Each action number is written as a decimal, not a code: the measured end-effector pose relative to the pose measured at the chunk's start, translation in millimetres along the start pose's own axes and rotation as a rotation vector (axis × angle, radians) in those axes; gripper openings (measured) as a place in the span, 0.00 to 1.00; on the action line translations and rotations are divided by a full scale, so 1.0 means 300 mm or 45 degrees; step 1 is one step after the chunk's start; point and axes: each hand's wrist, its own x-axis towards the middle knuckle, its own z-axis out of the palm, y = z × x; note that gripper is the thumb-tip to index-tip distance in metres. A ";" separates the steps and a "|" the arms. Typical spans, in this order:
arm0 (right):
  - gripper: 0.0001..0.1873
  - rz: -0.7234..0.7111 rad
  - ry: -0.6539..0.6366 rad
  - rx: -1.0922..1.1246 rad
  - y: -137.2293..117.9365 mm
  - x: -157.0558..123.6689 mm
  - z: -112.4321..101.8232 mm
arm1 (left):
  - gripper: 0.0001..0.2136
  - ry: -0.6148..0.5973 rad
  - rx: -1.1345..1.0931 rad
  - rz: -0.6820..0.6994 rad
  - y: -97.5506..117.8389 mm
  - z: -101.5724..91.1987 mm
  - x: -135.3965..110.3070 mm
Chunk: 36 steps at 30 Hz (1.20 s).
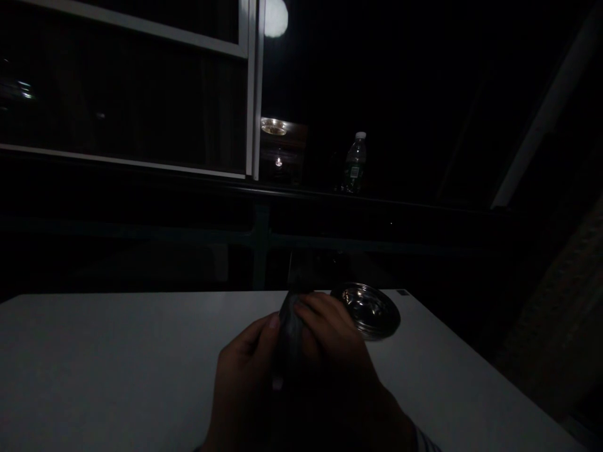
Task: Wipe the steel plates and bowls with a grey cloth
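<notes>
Both hands meet over the near middle of a white table [117, 351]. Between them is a dark grey object [291, 329], narrow at the top; its kind is too dark to make out. My left hand [247, 358] grips its left side, with the thumb lying along it. From the right, the bent fingers of my right hand [332, 333] press on its upper part. A small pale spot [277, 382] shows low between the hands. Just beyond my right hand sits a shiny metal bowl [377, 314], partly covered by that hand.
A clear plastic bottle [355, 166] with a white cap stands on the dark ledge behind the table. At the upper left is a white-framed window [252, 94], with lamp reflections in the glass. The table's right edge slants toward me. The room is very dim.
</notes>
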 end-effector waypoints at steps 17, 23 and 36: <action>0.17 -0.073 0.034 -0.072 -0.011 0.004 0.013 | 0.14 -0.047 -0.173 -0.102 0.007 -0.005 0.006; 0.13 -0.132 0.014 -0.138 -0.043 -0.005 0.020 | 0.14 -0.026 -0.248 -0.128 0.000 -0.008 0.010; 0.12 -0.202 0.070 -0.181 -0.019 -0.003 0.014 | 0.13 -0.025 -0.191 -0.053 0.002 -0.003 0.009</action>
